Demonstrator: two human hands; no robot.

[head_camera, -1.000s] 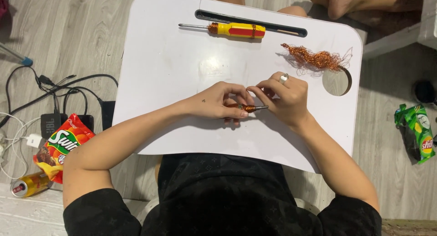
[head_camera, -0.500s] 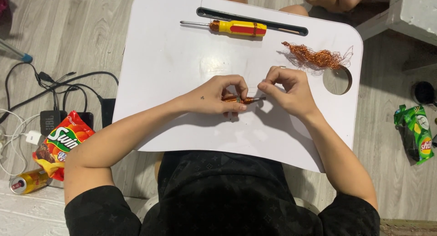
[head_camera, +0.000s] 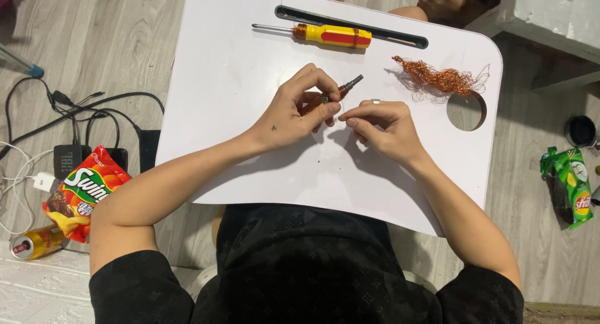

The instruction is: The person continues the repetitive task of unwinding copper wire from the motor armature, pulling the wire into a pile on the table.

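Observation:
My left hand (head_camera: 299, 108) grips a small copper-wound coil on a metal shaft (head_camera: 345, 87), its grey tip pointing up and to the right. My right hand (head_camera: 378, 125), a ring on one finger, pinches a thin strand of wire just right of the coil. Both hands rest over the middle of a white lap table (head_camera: 237, 111). A tangle of loose copper wire (head_camera: 437, 79) lies to the right. A yellow and red screwdriver (head_camera: 325, 34) lies near the far edge.
A dark slot (head_camera: 400, 37) and a round cup hole (head_camera: 466, 111) mark the table's far side. On the floor at left are cables, a black adapter (head_camera: 148, 150), an orange snack bag (head_camera: 81, 192) and a can (head_camera: 34, 243). A green bag (head_camera: 572, 183) lies right.
The coil has turned from lying level between both hands to pointing up-right in the left hand. The right hand has let go of its end and now pinches the wire.

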